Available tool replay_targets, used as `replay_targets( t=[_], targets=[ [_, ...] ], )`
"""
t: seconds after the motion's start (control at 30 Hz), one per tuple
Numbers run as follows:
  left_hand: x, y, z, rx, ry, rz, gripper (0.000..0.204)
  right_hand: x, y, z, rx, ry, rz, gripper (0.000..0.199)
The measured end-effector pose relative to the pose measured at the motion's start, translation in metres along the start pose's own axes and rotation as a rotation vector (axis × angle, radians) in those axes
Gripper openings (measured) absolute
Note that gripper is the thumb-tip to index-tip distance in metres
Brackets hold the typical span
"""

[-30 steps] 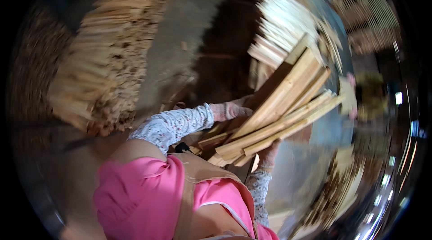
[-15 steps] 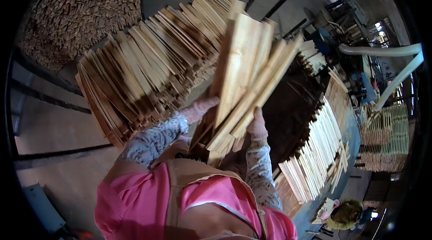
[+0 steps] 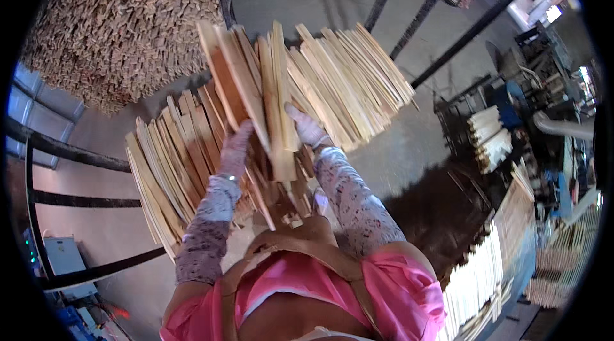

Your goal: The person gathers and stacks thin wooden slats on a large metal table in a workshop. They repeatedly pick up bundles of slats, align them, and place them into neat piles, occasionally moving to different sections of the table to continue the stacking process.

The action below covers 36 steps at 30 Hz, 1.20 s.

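I hold a bundle of thin wooden slats (image 3: pixel 252 88) upright in front of me with both hands. My left hand (image 3: pixel 234 149), gloved, grips the bundle's left side near its lower end. The gloved right hand (image 3: pixel 306 127) presses on the bundle's right side. Behind the bundle lies a wide fan-shaped stack of similar pale slats (image 3: pixel 339 82), spread from lower left to upper right. Patterned sleeves cover both forearms.
A big heap of stacked wood ends (image 3: pixel 115 21) rises at the upper left. Dark metal bars (image 3: pixel 77 155) run along the left. More slat stacks (image 3: pixel 489 136) and machinery (image 3: pixel 543 79) stand at the right, and a long row of slats (image 3: pixel 486 271) lies at the lower right.
I have turned, so the fan-shaped stack now lies straight ahead. The bundle in my hands has swung from leaning right to nearly upright, and both hands kept hold of it.
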State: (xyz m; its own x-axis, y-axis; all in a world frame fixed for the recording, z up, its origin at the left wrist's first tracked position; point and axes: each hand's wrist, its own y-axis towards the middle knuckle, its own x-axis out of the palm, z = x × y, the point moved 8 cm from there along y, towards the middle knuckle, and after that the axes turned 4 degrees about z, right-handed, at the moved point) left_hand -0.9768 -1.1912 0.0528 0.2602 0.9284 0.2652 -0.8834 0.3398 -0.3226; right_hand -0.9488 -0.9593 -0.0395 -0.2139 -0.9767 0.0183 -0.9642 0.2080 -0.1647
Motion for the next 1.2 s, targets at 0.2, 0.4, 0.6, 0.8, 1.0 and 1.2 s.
replay_targets(
  t=[0.2,0.4,0.6,0.8,1.0,1.2],
  targets=[
    [0.031,0.099,-0.085,-0.273,0.896,0.461,0.123,-0.097,0.0,0.024,0.325,-0.551,0.022,0.082],
    [0.068,0.124,-0.136,-0.21,1.063,0.514,0.111,-0.163,-0.041,0.119,0.326,-0.353,0.297,0.076],
    [0.095,0.123,-0.135,-0.036,0.85,0.415,0.097,-0.119,-0.206,0.188,0.482,0.701,1.133,0.057],
    [0.127,0.126,-0.118,0.845,1.336,0.011,0.09,-0.046,-0.172,0.223,0.562,1.329,1.151,0.055],
    [0.176,0.149,-0.162,0.97,1.715,-0.583,0.062,-0.11,-0.18,0.106,0.619,-0.239,0.922,0.047],
    [0.137,0.096,-0.193,1.015,1.759,-0.479,0.069,-0.069,-0.379,0.387,0.78,0.243,1.119,0.073]
  ],
)
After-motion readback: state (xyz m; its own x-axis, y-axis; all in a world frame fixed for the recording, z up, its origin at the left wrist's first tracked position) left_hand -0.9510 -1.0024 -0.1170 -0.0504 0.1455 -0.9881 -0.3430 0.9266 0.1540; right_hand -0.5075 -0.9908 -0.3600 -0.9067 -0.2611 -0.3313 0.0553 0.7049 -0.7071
